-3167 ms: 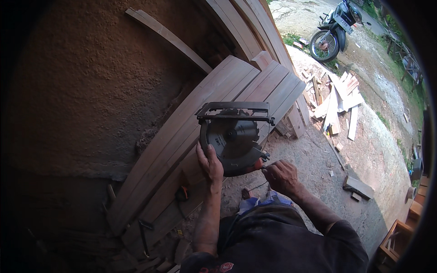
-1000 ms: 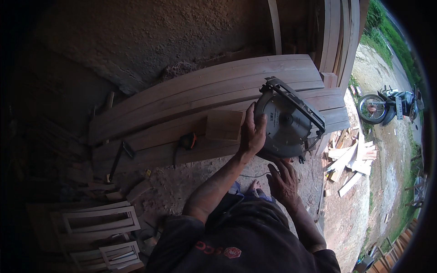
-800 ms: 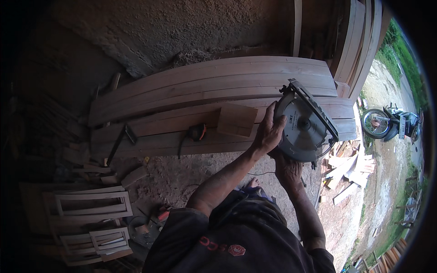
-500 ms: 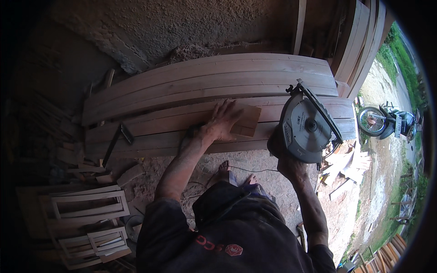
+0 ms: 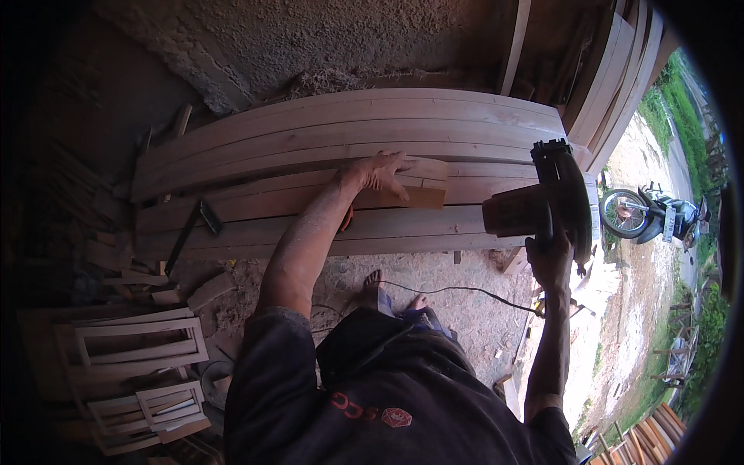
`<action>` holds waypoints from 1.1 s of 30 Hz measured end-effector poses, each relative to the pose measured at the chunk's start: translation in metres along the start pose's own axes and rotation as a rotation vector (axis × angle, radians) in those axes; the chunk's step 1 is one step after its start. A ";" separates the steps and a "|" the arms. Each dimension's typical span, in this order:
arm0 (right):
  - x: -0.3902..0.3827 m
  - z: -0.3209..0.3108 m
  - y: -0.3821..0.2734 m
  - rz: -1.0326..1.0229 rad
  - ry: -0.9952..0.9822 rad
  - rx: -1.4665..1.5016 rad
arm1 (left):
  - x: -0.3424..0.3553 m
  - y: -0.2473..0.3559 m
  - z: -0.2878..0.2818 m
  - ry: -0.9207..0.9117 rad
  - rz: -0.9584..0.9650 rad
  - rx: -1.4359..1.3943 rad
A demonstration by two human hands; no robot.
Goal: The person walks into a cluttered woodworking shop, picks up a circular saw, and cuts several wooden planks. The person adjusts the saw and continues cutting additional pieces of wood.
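Note:
My right hand is wrapped round the handle of a dark circular saw, held at the right end of the planks. The saw's body hides its blade from this view. My left hand grips a short wooden block, fingers over its top and thumb along its near side. The block bears a dark pencil-like line and rests on the long pale planks. Beside my left forearm, a small black and orange object is partly hidden.
A try square lies across the planks' left end. The saw's cord runs near my bare feet. Wooden frames stand at lower left, upright boards at far right. A motorcycle is parked outside.
The saw has turned from showing its blade face to upright, moving slightly right. My left hand and the block have shifted a little away from me, and the block has tipped to show its near side.

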State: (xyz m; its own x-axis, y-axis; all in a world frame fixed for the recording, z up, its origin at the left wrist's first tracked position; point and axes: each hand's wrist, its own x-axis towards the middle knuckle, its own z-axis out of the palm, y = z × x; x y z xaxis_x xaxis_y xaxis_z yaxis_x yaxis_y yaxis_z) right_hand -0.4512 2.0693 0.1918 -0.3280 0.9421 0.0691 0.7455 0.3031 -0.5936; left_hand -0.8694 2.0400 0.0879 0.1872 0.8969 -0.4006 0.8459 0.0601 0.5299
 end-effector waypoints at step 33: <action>-0.091 0.017 -0.068 0.357 -0.503 1.392 | -0.085 0.037 0.074 0.278 0.134 0.103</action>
State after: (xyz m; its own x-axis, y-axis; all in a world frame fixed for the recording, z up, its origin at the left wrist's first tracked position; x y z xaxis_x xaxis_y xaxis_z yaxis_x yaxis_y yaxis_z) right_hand -0.4820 1.9604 0.2125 -0.6259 0.7026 -0.3384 -0.2024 -0.5654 -0.7996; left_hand -0.8170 1.9337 0.0861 0.1689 0.9800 -0.1050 0.8715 -0.0988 0.4803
